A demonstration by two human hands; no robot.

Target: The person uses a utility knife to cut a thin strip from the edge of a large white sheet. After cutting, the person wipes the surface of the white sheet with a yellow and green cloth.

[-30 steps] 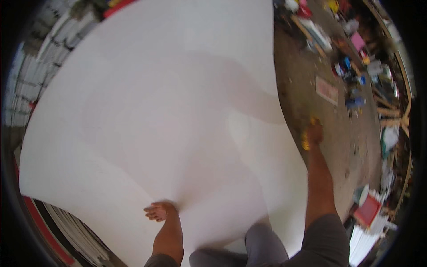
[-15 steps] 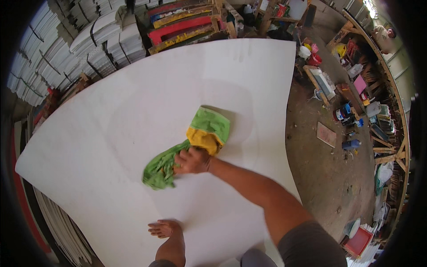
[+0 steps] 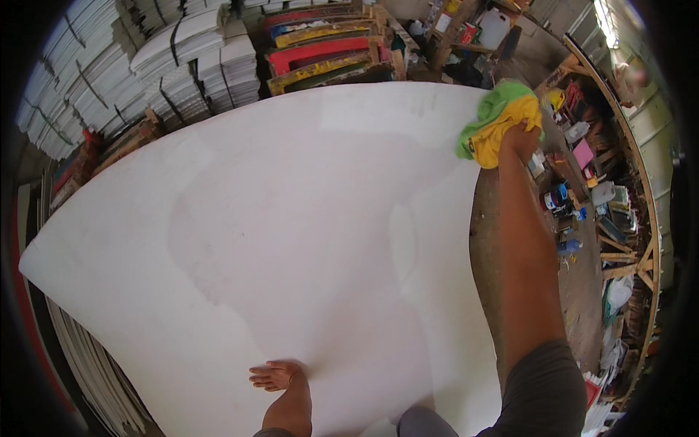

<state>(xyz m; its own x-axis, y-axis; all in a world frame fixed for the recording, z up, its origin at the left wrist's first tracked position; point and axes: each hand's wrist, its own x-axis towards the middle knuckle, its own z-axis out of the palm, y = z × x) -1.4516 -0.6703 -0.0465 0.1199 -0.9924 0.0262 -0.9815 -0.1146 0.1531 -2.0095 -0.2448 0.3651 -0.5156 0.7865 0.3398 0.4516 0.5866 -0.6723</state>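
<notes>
A large white sheet (image 3: 306, 218) spreads out before me, with faint greyish patches across its surface. My right hand (image 3: 521, 138) is closed round a green and yellow cloth (image 3: 502, 120) at the far right corner of the sheet. Part of the cloth lies over the corner and part hangs past the right edge; the fingertips are partly hidden in its folds. Near the sheet's front edge, my left hand (image 3: 275, 376) rests flat with fingers stretched out, holding nothing.
Strapped stacks of white sheets (image 3: 182, 51) stand at the far left. Behind the sheet are paint-stained wooden frames (image 3: 324, 58). Along the right, the concrete floor (image 3: 489, 226) leads to a cluttered wall with bottles, containers and a wooden rail (image 3: 644, 167). Another person (image 3: 628, 76) is blurred at the upper right.
My right hand has swept the cloth from the middle of the sheet to its far right corner, and the arm is stretched out. My left hand stays almost in place.
</notes>
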